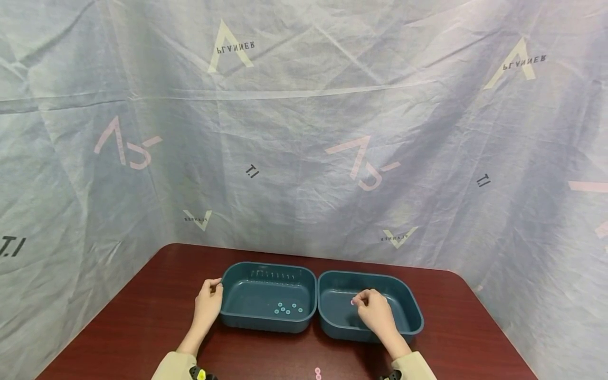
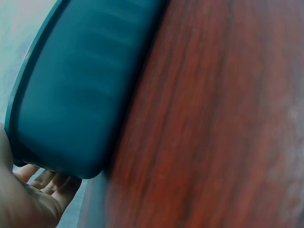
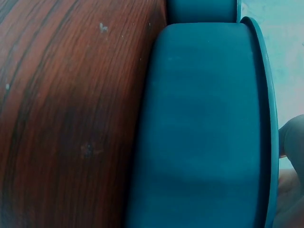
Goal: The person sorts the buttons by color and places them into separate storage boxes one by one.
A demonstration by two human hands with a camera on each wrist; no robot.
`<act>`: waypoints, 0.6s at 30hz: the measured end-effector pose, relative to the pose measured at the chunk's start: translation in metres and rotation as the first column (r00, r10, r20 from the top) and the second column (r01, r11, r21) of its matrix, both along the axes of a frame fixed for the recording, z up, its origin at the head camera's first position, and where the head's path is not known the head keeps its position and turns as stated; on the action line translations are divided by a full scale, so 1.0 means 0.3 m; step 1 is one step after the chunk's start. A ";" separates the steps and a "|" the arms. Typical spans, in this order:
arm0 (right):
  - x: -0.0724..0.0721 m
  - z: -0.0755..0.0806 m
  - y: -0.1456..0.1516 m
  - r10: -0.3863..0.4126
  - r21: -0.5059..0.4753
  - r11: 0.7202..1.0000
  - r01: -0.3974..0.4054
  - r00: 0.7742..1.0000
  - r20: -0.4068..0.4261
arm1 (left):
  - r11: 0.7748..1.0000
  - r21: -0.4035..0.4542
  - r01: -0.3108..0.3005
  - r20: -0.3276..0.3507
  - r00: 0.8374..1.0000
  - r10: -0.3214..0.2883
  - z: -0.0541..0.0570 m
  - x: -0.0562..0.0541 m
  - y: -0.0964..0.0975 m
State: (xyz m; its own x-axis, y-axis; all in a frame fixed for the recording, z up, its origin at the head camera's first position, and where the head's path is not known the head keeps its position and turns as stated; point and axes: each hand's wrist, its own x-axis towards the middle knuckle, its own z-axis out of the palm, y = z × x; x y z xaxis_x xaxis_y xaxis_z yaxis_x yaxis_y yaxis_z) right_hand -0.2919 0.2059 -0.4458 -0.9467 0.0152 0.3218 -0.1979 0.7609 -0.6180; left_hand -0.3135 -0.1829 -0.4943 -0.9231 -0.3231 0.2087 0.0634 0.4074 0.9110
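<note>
Over the inside of the right teal plastic bin (image 1: 332,331), my right hand (image 1: 377,315) pinches a small pink ring (image 1: 353,302) between thumb and fingertips. My left hand (image 1: 208,302) grips the left end of the left teal bin (image 1: 261,323), its fingers at the rim and outer wall. Several small light-blue rings (image 1: 283,310) lie on that bin's floor, toward its front right. In the left wrist view, the fingers (image 2: 45,180) curl by the bin's end. The right wrist view shows only part of the hand beyond the rim; the pink ring is hidden there.
Both bins stand side by side on a dark red wood-grain table (image 1: 266,353). Small pink rings (image 1: 317,371) lie on the table near the bottom of the head view. A pale printed cloth (image 1: 294,121) hangs behind the table and along its sides.
</note>
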 end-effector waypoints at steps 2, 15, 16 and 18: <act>-0.003 -0.003 0.003 -0.001 0.003 1.000 0.001 1.000 -0.004 | 1.000 0.001 0.000 0.001 1.000 0.000 0.001 0.000 0.000; -0.008 -0.005 0.007 -0.002 0.035 0.999 0.003 0.999 -0.035 | 1.000 -0.004 -0.008 0.005 1.000 0.008 0.001 -0.002 0.000; -0.008 -0.006 0.007 -0.001 0.034 0.999 0.003 0.999 -0.034 | 1.000 -0.003 -0.009 0.005 1.000 0.009 0.000 -0.003 0.000; -0.008 -0.008 0.007 0.000 0.030 1.000 0.001 0.999 -0.033 | 1.000 0.000 -0.011 0.004 1.000 0.011 0.001 -0.004 0.001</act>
